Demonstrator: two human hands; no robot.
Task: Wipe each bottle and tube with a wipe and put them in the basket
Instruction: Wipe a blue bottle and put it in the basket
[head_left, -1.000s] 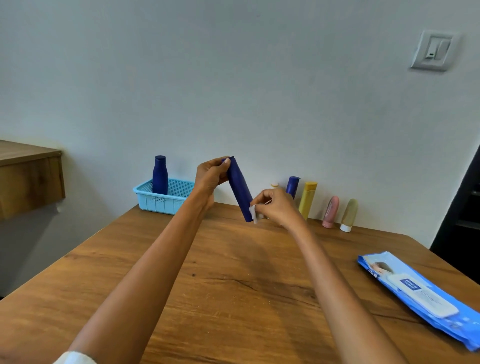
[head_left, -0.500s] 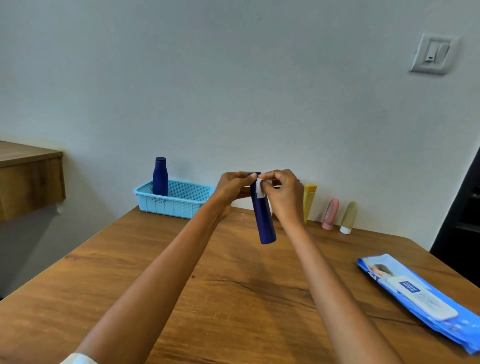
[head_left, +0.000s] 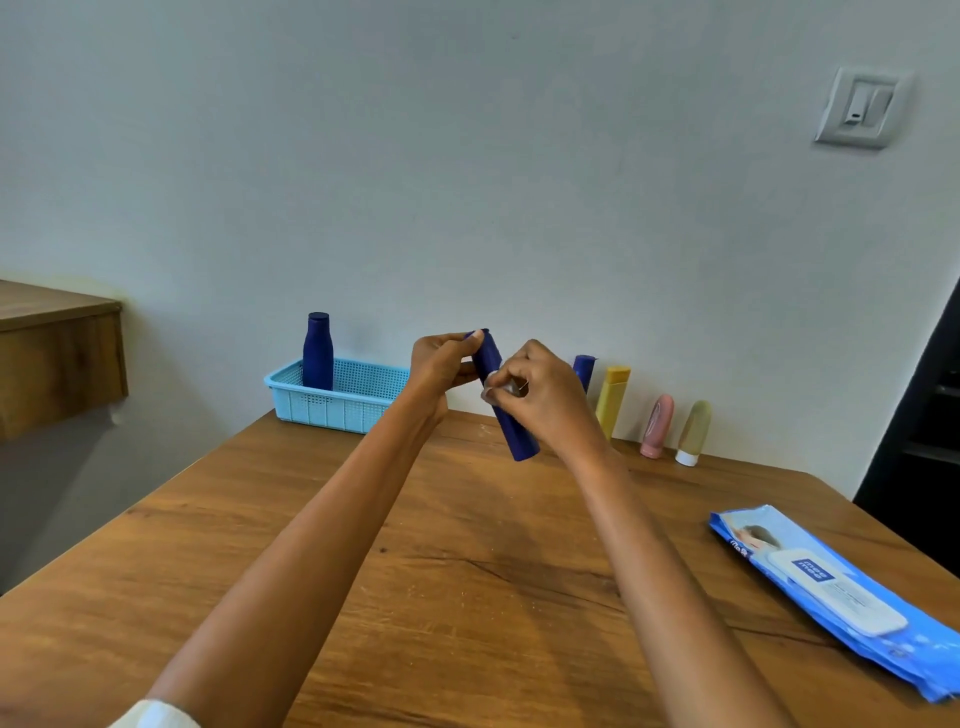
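Wood table (head_left: 467, 597). Left hand (head_left: 441, 366) grips tube (head_left: 511, 434) top; right hand (head_left: 540, 400) pinches wipe (head_left: 491, 391) round it (tilted). Risk: wet tube slipping from fingers.

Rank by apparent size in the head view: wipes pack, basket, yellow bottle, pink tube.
1. Wipes pack, though it lies nearest the camera.
2. Basket.
3. Yellow bottle.
4. Pink tube.
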